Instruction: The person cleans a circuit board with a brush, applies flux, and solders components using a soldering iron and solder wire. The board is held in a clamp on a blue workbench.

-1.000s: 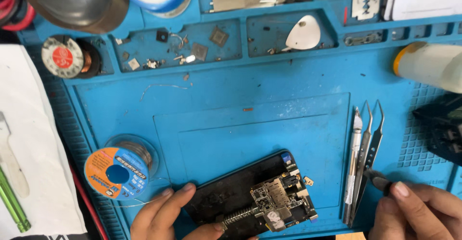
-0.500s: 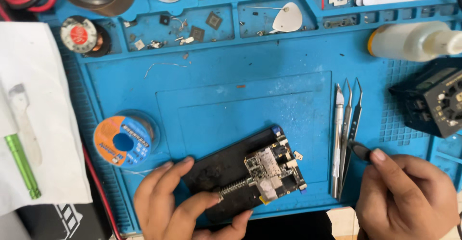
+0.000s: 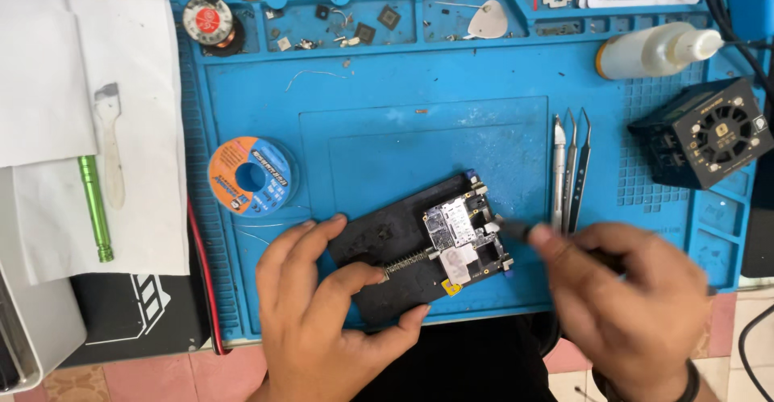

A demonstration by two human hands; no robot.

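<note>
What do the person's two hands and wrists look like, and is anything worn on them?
Both hands are bare: no gloves and no rings can be seen. The left hand shows no sleeve or band on the part of the wrist in view. The right hand has a dark band around its wrist, at the lower edge of the picture. The nails are short and plain. No sleeves show.

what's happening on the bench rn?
A person's left hand steadies a black board holder clamping a small circuit board on the blue silicone work mat. The right hand brings a dark thin-tipped tool to the board's right edge. Metal tweezers lie just beyond; an orange-and-blue solder spool sits to the left.
</note>
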